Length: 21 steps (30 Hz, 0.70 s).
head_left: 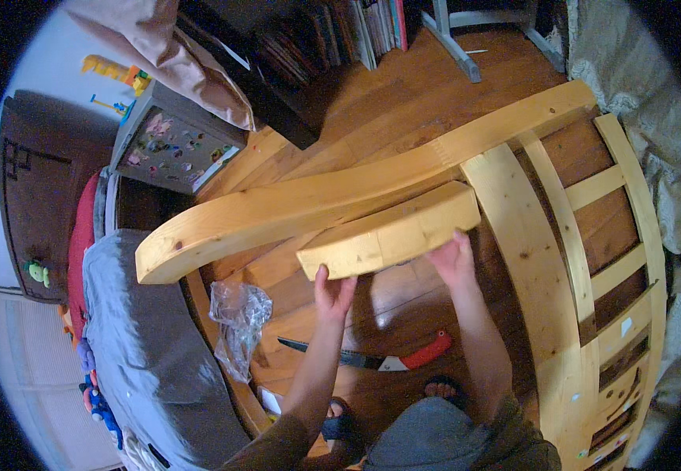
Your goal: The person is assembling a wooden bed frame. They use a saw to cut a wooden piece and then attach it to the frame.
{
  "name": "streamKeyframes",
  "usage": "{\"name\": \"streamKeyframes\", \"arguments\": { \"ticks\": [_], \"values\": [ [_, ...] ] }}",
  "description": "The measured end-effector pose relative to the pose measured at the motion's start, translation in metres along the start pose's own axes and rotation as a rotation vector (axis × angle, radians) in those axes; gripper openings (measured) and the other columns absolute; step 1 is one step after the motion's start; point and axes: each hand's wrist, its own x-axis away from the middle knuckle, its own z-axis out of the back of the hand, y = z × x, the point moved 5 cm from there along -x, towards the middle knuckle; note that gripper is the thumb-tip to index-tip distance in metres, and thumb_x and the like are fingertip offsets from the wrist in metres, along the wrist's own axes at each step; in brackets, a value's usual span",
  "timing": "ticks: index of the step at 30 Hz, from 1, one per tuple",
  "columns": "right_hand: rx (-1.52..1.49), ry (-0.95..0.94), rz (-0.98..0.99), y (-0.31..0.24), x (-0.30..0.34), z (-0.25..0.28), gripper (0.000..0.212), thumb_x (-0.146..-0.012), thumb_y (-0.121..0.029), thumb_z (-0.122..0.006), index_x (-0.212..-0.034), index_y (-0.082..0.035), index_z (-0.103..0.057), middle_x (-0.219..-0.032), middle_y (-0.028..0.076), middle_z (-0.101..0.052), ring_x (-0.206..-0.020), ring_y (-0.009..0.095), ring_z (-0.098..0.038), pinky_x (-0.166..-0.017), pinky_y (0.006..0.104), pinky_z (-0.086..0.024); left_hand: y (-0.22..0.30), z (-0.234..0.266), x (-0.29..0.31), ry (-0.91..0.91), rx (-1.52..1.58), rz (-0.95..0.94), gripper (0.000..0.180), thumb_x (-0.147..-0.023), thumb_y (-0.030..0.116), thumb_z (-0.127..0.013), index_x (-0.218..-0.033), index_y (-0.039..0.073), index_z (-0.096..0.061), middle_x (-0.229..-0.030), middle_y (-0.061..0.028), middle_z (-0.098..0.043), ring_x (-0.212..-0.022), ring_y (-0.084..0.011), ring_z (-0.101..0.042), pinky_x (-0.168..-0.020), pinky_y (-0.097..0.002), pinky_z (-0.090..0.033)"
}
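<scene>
A short, thick piece of pale wood (388, 235) with angled ends is held up between my two hands. My left hand (334, 297) grips its lower left corner, thumb on the near face. At the right end my right hand (455, 257) holds it from below; part of those fingers is hidden behind the wood. Just beyond the piece runs a long curved wooden beam (340, 182), joined on the right to a slatted wooden frame (525, 251). On the floor below my hands lies a pruning saw (403, 359) with a red handle and dark blade.
Crumpled clear plastic (238, 326) lies on the wooden floor by a bed with a grey cover (156, 337). A small cabinet with stickers (172, 145) stands at the far left. Books (356, 35) fill a shelf at the back, and a curtain (623, 86) hangs right.
</scene>
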Motion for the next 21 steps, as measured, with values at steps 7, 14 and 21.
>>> {"name": "streamKeyframes", "arguments": {
  "ticks": [7,14,21],
  "values": [
    [0.159,0.454,-0.202,0.001,0.057,0.012,0.052,-0.069,-0.033,-0.060,-0.114,-0.014,-0.041,-0.114,0.006,-0.045,-0.108,0.024,-0.040,-0.089,0.0457,-0.034,0.052,0.016,0.037,-0.324,-0.295,0.071,0.071,-0.054,0.003,-0.061,-0.120,0.005,-0.036,-0.120,-0.0101,-0.042,-0.114,-0.0276,-0.036,-0.097,-0.0439,-0.028],
    [-0.106,0.099,0.104,-0.019,0.009,0.006,0.052,-0.063,-0.017,-0.052,-0.113,-0.007,-0.042,-0.111,0.008,-0.047,-0.106,0.026,-0.042,-0.089,0.0438,-0.035,0.065,-0.045,0.050,-0.251,-0.698,0.151,0.072,-0.062,0.015,-0.067,-0.123,0.007,-0.030,-0.119,-0.0102,-0.040,-0.110,-0.0257,-0.040,-0.088,-0.0410,-0.038],
    [-0.147,0.080,0.005,-0.011,-0.036,0.013,0.046,-0.062,-0.011,-0.048,-0.108,-0.005,-0.045,-0.108,0.008,-0.049,-0.104,0.024,-0.043,-0.090,0.0429,-0.033,0.064,-0.068,0.021,-0.231,-1.077,-0.194,0.067,-0.058,-0.002,-0.068,-0.115,0.005,-0.035,-0.113,-0.0054,-0.043,-0.105,-0.0197,-0.043,-0.086,-0.0328,-0.041]
  ]
}}
